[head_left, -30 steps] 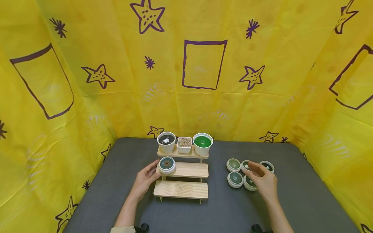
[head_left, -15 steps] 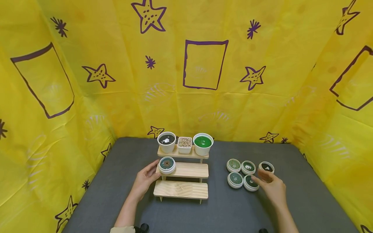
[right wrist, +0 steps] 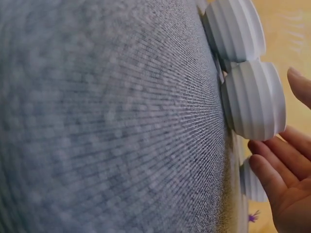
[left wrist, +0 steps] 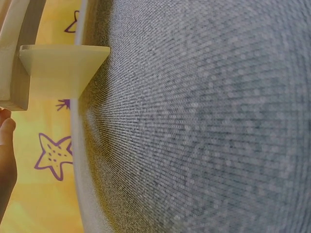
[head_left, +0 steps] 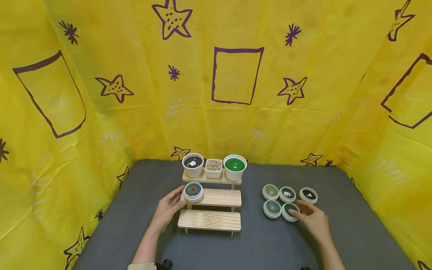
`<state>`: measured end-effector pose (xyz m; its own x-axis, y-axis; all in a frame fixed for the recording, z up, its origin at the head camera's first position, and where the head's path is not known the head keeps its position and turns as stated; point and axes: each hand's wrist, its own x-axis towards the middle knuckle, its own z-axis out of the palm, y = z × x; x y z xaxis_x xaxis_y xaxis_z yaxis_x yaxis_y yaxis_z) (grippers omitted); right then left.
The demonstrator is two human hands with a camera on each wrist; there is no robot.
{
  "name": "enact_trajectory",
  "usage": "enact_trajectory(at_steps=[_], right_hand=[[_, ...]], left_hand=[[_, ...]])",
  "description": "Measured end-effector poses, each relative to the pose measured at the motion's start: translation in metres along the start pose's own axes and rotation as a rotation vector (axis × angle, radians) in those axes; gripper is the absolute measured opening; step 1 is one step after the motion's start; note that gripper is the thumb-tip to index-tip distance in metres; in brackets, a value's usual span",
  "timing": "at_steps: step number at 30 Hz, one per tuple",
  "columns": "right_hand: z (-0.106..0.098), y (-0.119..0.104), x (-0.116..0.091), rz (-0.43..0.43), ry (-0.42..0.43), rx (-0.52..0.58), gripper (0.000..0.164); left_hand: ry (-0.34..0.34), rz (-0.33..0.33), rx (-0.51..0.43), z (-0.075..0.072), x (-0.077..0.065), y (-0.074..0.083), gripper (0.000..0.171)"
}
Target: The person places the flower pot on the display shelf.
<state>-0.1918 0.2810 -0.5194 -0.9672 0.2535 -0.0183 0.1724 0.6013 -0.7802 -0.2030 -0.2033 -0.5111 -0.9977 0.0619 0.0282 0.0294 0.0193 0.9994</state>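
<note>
My left hand is at the left end of the middle wooden shelf, thumb and fingers about the near side of a small white ridged pot with a blue-green top and brown centre. In the left wrist view its fingertips lie by the shelf's end; the pot is hidden there. My right hand reaches to the front-right pot of a group of several, thumb over its rim. In the right wrist view the fingers touch or nearly touch that ridged pot, with the thumb apart from it.
A three-step wooden stand holds two larger white cups, dark and green, and a square cup of beige grains on its top step. Other small pots stand close together at right; one is slightly apart. Yellow cloth surrounds the grey table.
My right hand has moved from above the back-middle pot down and slightly right, then in to the front-right pot. The left hand and its pot have stayed in place.
</note>
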Motion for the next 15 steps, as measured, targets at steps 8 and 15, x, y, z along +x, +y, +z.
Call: enact_trajectory(at_steps=[8, 15], right_hand=[[0.002, 0.0087, 0.0013, 0.001, -0.049, -0.029, 0.069], [0.0035, 0.0108, 0.0012, -0.046, -0.066, 0.005, 0.067]], left_hand=[[0.001, -0.014, 0.01, 0.0, 0.0005, 0.0002, 0.061], [0.004, -0.022, 0.013, -0.0001, 0.0008, -0.0002, 0.06]])
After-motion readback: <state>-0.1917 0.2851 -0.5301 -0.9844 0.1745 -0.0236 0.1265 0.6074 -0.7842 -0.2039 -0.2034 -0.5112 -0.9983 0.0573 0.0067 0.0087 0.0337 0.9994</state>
